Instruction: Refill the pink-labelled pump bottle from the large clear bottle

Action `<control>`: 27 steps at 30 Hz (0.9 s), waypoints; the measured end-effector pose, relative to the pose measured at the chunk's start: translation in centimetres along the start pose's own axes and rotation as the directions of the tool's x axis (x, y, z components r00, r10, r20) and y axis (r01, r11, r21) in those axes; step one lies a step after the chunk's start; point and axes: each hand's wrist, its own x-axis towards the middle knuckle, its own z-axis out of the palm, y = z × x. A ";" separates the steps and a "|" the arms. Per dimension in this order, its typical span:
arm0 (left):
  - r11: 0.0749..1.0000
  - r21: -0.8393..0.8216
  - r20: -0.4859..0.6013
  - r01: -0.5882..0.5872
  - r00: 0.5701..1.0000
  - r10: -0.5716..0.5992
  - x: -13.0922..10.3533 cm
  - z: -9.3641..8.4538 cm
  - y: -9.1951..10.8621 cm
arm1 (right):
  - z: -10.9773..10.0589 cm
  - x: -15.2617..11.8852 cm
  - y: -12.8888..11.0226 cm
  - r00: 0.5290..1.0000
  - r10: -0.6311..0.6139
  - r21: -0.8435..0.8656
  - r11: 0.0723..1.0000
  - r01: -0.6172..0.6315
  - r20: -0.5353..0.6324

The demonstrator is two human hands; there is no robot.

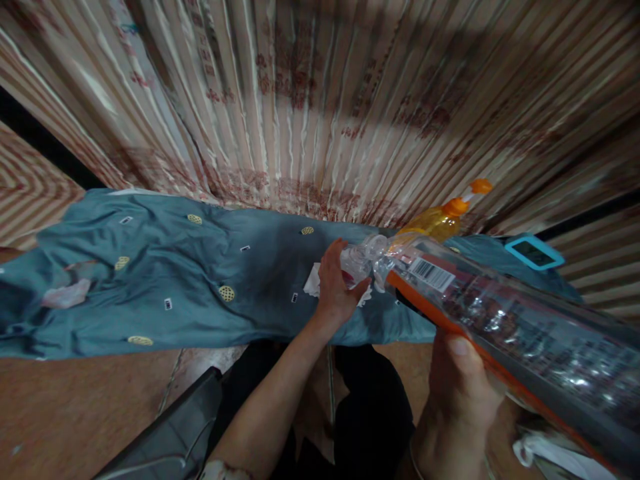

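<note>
A long clear package with an orange edge and a barcode label (530,340) slants across the right side, close to the camera. My right hand (463,380) grips its lower edge, thumb on the near side. My left hand (339,283) is curled around a clear plastic cup-like piece (357,259) at the package's upper-left end. More clear rounded pieces (377,250) show between that piece and the package. A white lacy-edged paper (313,281) lies beneath my left hand on the teal patterned cloth (265,280).
Behind the package stands a yellow bottle with an orange pump (440,223). A blue-framed device (534,252) sits at the cloth's right end. Crumpled pinkish material (67,293) lies at the left. A pleated curtain (300,120) hangs behind, and a grey chair (170,427) is lower left.
</note>
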 end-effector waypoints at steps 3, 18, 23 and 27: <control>1.000 -0.007 0.005 0.010 1.000 -0.010 0.0 0.0 0.0 | -0.1 0.1 0.0 1.000 0.013 -0.010 1.000 -0.013 0.008; 1.000 -0.028 0.006 -0.002 1.000 0.003 0.0 0.0 0.0 | -0.1 0.1 0.1 1.000 -0.009 0.011 1.000 0.009 0.000; 1.000 -0.017 -0.008 -0.006 1.000 0.006 0.0 0.1 0.0 | -0.4 0.2 0.4 1.000 -0.012 -0.042 0.999 0.013 0.013; 1.000 -0.007 -0.010 -0.003 1.000 0.003 0.0 0.1 0.0 | -0.6 0.1 0.5 0.999 -0.014 -0.072 0.997 0.017 0.039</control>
